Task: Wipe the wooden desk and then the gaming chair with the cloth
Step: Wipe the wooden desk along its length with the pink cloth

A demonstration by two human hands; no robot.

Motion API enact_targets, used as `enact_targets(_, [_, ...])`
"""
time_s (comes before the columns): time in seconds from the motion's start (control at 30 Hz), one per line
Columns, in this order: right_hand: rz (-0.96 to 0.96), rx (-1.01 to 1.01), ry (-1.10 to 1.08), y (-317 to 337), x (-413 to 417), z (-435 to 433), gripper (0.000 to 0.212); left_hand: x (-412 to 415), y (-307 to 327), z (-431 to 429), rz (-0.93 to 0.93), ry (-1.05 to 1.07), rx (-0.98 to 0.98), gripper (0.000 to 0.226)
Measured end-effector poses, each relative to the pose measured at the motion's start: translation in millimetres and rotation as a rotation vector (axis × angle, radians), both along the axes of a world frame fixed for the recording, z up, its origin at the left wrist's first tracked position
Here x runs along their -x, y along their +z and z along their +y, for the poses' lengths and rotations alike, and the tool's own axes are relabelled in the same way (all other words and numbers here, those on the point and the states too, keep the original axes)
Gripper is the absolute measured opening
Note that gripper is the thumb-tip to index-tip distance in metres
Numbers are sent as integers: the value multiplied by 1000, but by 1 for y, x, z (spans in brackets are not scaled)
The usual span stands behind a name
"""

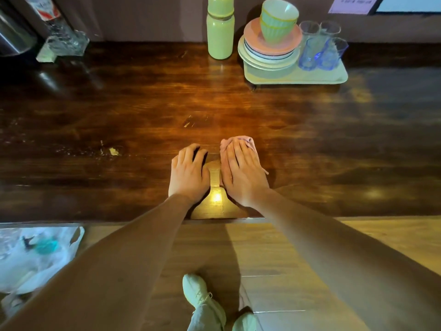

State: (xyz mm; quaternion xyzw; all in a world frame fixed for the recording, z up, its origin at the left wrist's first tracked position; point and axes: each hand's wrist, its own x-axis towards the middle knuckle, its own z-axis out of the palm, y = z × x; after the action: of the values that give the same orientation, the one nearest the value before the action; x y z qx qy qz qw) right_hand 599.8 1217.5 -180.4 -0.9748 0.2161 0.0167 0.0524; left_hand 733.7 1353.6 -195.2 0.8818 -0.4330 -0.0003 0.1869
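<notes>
Pressing on the folded pink cloth (249, 141), the fingers (235, 152) of the right hand (243, 174) lie straight and close together near the front edge of the dark wooden desk (143, 111) — the left hand (188, 172) rests alongside, fingers loosely bent. Long overlapping strokes outward would serve best.

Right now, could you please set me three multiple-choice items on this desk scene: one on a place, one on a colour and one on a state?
1. Where is the cloth? A on a chair; B on the desk under the right hand; C in a bucket.
2. What colour is the bottle? A red; B black; C light green.
3. How is the right hand? A flat and outstretched; B a fist; C raised off the desk.
Answers: B, pink cloth shows round the hand; C, its body is pale green; A, the palm presses the cloth down.
</notes>
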Motion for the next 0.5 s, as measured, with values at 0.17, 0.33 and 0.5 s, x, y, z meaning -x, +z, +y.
enact_targets(0.17, [-65, 6, -59, -4, 5, 18, 65, 0, 3, -1, 16, 33, -13, 48])
enact_targets(0.33, [-128, -53, -40, -5, 51, 87, 66, -4, 8, -3, 30, 14, -43, 47])
enact_targets(0.5, [-104, -74, -32, -5, 64, 106, 66, -18, 6, -4, -42, -26, -26, 39])
